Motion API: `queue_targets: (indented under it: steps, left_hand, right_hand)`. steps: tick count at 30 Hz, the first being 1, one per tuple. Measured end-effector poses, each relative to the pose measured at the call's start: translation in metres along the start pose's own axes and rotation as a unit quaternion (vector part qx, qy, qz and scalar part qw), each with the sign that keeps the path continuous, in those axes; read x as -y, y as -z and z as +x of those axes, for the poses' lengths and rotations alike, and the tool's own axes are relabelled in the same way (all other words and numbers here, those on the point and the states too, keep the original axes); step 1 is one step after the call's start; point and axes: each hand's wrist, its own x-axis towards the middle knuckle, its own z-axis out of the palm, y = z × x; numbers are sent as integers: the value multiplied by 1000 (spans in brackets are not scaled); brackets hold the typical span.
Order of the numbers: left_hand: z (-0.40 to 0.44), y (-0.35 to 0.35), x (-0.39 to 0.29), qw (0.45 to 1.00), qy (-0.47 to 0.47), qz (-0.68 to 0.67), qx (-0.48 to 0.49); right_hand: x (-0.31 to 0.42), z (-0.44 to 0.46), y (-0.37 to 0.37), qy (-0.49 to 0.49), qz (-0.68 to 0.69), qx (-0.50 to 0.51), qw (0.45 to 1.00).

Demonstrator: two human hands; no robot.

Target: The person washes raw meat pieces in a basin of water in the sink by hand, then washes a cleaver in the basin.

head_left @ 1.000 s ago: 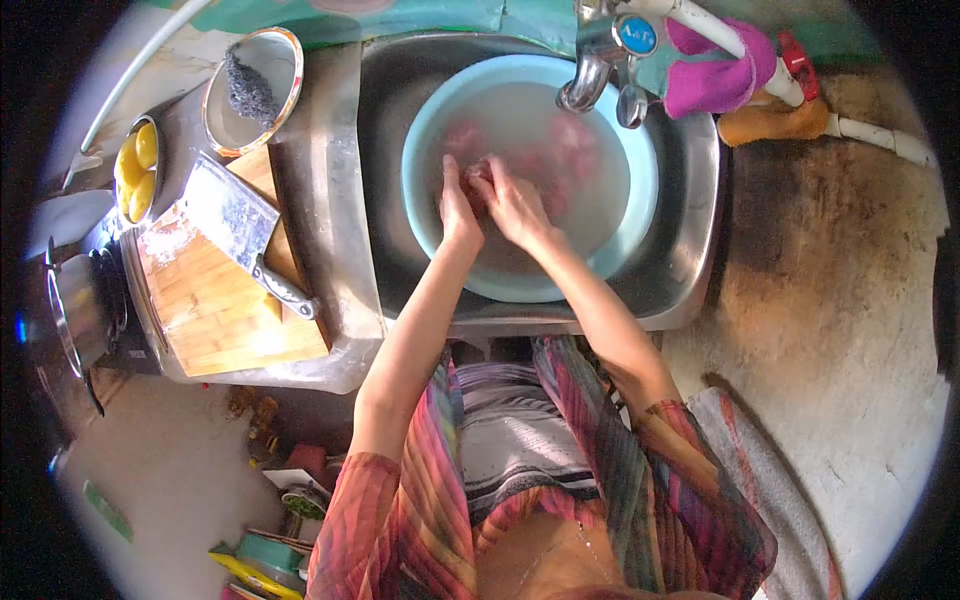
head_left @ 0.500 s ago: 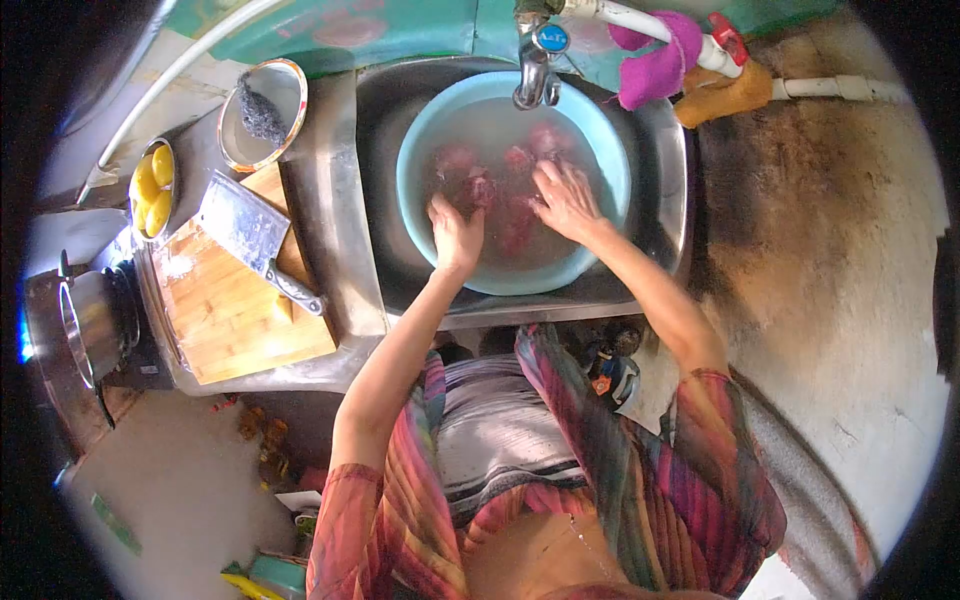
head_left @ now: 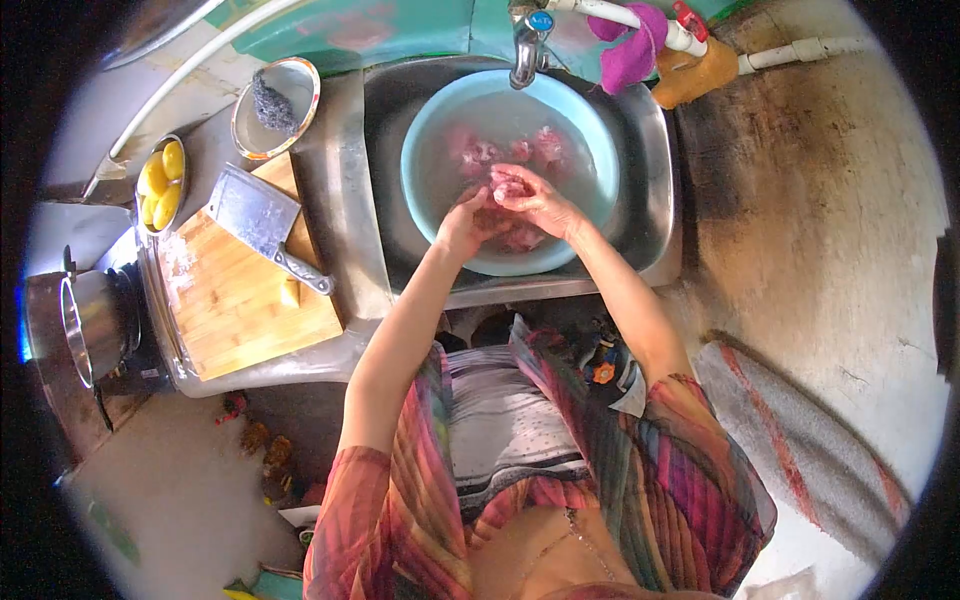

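A light blue basin (head_left: 412, 190) of cloudy water sits in the metal sink. Several chunks of raw, reddish meat (head_left: 548, 148) lie in the water. Near the basin's front, my right hand (head_left: 545, 208) is closed around a piece of meat (head_left: 507, 188). Against the left side of that piece, my left hand (head_left: 468, 225) cups with bent fingers, close to the other hand. Parts of both hands' fingers are hidden by the meat and the murky water.
A tap (head_left: 528, 58) hangs over the basin's back edge. Left of the sink (head_left: 655, 200), a cleaver (head_left: 255, 215) lies on a wooden cutting board (head_left: 225, 320). Behind are a bowl with a scouring pad (head_left: 272, 105) and a dish of peeled potatoes (head_left: 162, 180). A pot (head_left: 95, 320) stands far left.
My hands, spread apart in the water before, have come together near the basin's front. A piece of meat is now raised between them. The view has shifted slightly.
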Motion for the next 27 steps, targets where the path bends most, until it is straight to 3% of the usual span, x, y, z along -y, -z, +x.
queue_targets:
  steps: [3, 4, 7, 10, 12, 14, 16, 20, 22, 24, 25, 26, 27]
  left_hand:
    - [-9, -7, -4, 998, -25, -15, 50]
    - [-8, -5, -4, 996, -35, -12, 82]
    - [-7, -4, -4, 998, -30, -4, 50]
    - [0, -2, -1, 999, -32, 2, -2]
    - [6, 4, 3, 999, -31, 20, 15]
    - [7, 0, 2, 998, -30, 39, 33]
    - [9, -2, 2, 990, 127, -57, 3]
    - [10, -1, 7, 995, 57, -70, 40]
    - [16, 3, 10, 997, 40, -58, 8]
    - [32, 21, 19, 997, -9, -70, -13]
    - [27, 13, 16, 997, -10, -69, -14]
    - [17, 1, 13, 997, -52, -16, -61]
    - [11, -9, 11, 989, -93, 38, -107]
  right_hand:
    - [-4, 3, 4, -11, 188, 71, 980]
    - [-5, 4, 4, -14, 189, 73, 979]
    - [-2, 6, 3, -28, 143, 50, 988]
    - [0, 12, -1, -22, 23, 37, 999]
    - [-6, 17, 2, 70, -253, -24, 965]
    - [-15, 20, -2, 83, -316, -65, 943]
    - [-23, 19, -7, 109, -369, -115, 916]
    - [-23, 20, 1, 115, -269, -107, 950]
    - [-22, 19, 2, 136, -307, -124, 934]
    - [-24, 19, 2, 73, -366, -141, 917]
    - [-21, 15, 0, 91, -453, -127, 878]
    - [-22, 16, -3, 90, -452, -127, 879]
    - [-25, 18, -8, 89, -513, -159, 839]
